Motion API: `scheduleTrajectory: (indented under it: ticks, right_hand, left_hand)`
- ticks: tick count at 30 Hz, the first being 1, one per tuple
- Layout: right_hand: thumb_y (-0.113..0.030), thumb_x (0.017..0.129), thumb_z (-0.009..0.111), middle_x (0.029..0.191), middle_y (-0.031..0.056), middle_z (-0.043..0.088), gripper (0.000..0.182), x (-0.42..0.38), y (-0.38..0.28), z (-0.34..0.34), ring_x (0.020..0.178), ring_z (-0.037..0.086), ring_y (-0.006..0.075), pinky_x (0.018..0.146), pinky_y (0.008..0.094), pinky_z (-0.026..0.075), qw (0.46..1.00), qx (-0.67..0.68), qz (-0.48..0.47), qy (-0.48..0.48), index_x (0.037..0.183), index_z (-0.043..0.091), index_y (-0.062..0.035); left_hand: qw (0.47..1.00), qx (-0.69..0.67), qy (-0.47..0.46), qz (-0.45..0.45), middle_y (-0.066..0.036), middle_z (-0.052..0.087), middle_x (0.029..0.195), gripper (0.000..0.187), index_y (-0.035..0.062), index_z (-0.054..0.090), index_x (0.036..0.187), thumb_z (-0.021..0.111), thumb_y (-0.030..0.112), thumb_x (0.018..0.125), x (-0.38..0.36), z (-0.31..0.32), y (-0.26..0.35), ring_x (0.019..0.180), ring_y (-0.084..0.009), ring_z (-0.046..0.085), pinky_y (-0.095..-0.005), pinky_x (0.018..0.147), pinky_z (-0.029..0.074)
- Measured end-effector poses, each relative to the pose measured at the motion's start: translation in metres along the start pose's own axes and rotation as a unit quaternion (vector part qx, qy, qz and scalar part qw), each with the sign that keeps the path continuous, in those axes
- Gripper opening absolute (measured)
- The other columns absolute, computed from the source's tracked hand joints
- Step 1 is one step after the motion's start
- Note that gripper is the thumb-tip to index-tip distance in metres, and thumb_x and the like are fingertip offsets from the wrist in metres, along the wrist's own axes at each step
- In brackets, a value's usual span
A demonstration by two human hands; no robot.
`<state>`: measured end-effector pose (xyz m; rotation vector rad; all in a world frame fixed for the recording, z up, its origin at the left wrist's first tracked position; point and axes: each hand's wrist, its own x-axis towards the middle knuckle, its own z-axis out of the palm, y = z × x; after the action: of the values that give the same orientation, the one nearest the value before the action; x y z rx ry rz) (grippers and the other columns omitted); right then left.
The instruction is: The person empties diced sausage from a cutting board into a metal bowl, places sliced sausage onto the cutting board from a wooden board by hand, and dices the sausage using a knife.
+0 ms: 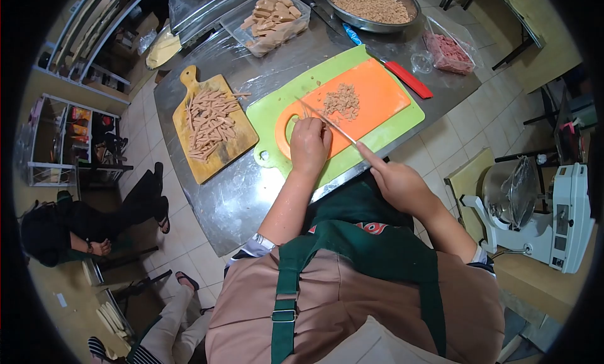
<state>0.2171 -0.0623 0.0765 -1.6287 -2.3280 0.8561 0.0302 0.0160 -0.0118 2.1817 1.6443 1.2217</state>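
Note:
My right hand (396,181) is closed round the handle of a knife (340,130), whose blade reaches up and left across the orange board (384,90). My left hand (309,144) rests on that board with fingers bent over a few thin strips (307,113) beside the blade. A pile of small chopped pieces (341,102) lies just beyond the knife. The orange board sits on a larger green board (264,115). To the left, a wooden board (244,132) holds a heap of cut strips (211,122).
Behind the boards stand a plastic tub of chunks (251,46), a metal bowl of chopped pieces (412,21) and a bag of pink meat (450,52). A red-handled knife (409,79) lies right. Two people (47,232) (179,320) are at left; a mixer (516,200) stands right.

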Motion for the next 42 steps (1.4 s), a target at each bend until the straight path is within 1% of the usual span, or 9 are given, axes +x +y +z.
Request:
scheduleTrajectory:
  ticks: [9, 14, 24, 26, 27, 29, 34, 39, 42]
  right_hand:
    - [-0.013, 0.091, 0.042, 0.059, 0.02, 0.057, 0.055, 0.023, 0.01, 0.025, 0.055, 0.057, 0.0374, 0.057, 0.0473, 0.046, 1.0, 0.003, 0.024, 0.006, 0.142, 0.025, -0.0205]
    - [-0.017, 0.092, 0.037, 0.093, 0.0318, 0.058, 0.055, 0.033, 0.033, 0.022, 0.09, 0.057, 0.0443, 0.084, 0.0443, 0.043, 0.979, 0.199, 0.021, -0.028, 0.144, 0.019, -0.0261]
    - [-0.019, 0.093, 0.038, 0.097, 0.0327, 0.057, 0.054, 0.038, 0.052, 0.009, 0.094, 0.056, 0.046, 0.085, 0.0441, 0.042, 0.984, 0.174, 0.019, -0.006, 0.144, 0.02, -0.0271]
    - [-0.017, 0.093, 0.038, 0.121, 0.0306, 0.05, 0.053, 0.036, 0.041, 0.002, 0.111, 0.049, 0.0435, 0.096, 0.0411, 0.038, 0.982, 0.163, 0.076, -0.053, 0.143, 0.022, -0.0244]
    - [-0.017, 0.093, 0.038, 0.121, 0.0306, 0.05, 0.053, 0.034, 0.043, 0.006, 0.111, 0.049, 0.0435, 0.096, 0.0411, 0.038, 0.982, 0.163, 0.074, -0.054, 0.143, 0.022, -0.0244]
    - [-0.016, 0.092, 0.037, 0.082, 0.0314, 0.057, 0.056, 0.03, 0.046, 0.016, 0.083, 0.057, 0.0452, 0.077, 0.0475, 0.043, 0.988, 0.153, -0.007, -0.008, 0.144, 0.019, -0.0267]
    - [-0.015, 0.092, 0.037, 0.075, 0.0292, 0.057, 0.057, 0.022, 0.028, 0.013, 0.075, 0.057, 0.0435, 0.073, 0.0481, 0.043, 0.989, 0.137, 0.02, -0.055, 0.144, 0.017, -0.0271]
    - [-0.015, 0.092, 0.037, 0.073, 0.0288, 0.057, 0.058, 0.022, 0.032, 0.015, 0.073, 0.057, 0.0431, 0.071, 0.0479, 0.043, 0.988, 0.152, -0.016, -0.035, 0.144, 0.016, -0.0262]
    - [-0.015, 0.092, 0.037, 0.074, 0.0289, 0.057, 0.058, 0.022, 0.028, 0.009, 0.073, 0.057, 0.0432, 0.072, 0.048, 0.043, 0.988, 0.149, -0.003, -0.05, 0.144, 0.016, -0.0256]
  left_hand:
    - [1.0, -0.001, -0.005, 0.005, -0.014, 0.056, 0.073, 0.008, 0.0007, 0.057, 0.071, 0.064, 0.003, 0.068, 0.002, -0.001, 0.001, 0.072, -0.0308, 0.053, -0.0393, 0.066, 0.045]
    - [1.0, 0.006, -0.014, 0.014, -0.012, 0.058, 0.078, 0.009, 0.0006, 0.06, 0.072, 0.066, 0.006, 0.069, 0.002, -0.008, 0.002, 0.076, -0.03, 0.054, -0.0389, 0.069, 0.045]
    - [1.0, 0.018, -0.014, -0.017, -0.016, 0.06, 0.098, 0.035, 0.0009, 0.063, 0.097, 0.071, 0.024, 0.072, 0.008, -0.026, 0.004, 0.093, -0.0321, 0.056, -0.0401, 0.081, 0.043]
    - [0.995, -0.039, 0.015, -0.087, -0.017, 0.062, 0.098, 0.033, 0.0003, 0.063, 0.1, 0.067, 0.024, 0.078, 0.014, -0.025, -0.008, 0.09, -0.0319, 0.059, -0.0392, 0.081, 0.045]
    - [0.995, -0.038, 0.016, -0.088, -0.017, 0.062, 0.098, 0.033, 0.0003, 0.063, 0.1, 0.067, 0.024, 0.078, 0.018, -0.025, -0.015, 0.09, -0.0319, 0.059, -0.0392, 0.081, 0.045]
    - [0.971, -0.079, -0.039, -0.221, -0.017, 0.064, 0.092, 0.031, -0.0012, 0.063, 0.1, 0.065, 0.023, 0.08, 0.022, -0.025, -0.028, 0.082, -0.0287, 0.062, -0.0357, 0.074, 0.048]
    - [0.956, -0.098, -0.098, -0.258, -0.017, 0.065, 0.088, 0.039, -0.0009, 0.064, 0.101, 0.07, 0.029, 0.077, 0.03, -0.029, -0.013, 0.075, -0.0261, 0.064, -0.0331, 0.066, 0.05]
    - [0.99, -0.042, -0.116, -0.074, -0.016, 0.063, 0.094, 0.054, -0.0016, 0.063, 0.102, 0.079, 0.032, 0.062, 0.018, -0.03, -0.001, 0.088, -0.0314, 0.057, -0.0384, 0.08, 0.045]
    - [0.993, -0.016, -0.099, -0.061, -0.016, 0.062, 0.097, 0.043, -0.0007, 0.063, 0.1, 0.075, 0.023, 0.066, 0.01, -0.02, -0.002, 0.092, -0.0323, 0.054, -0.039, 0.085, 0.042]
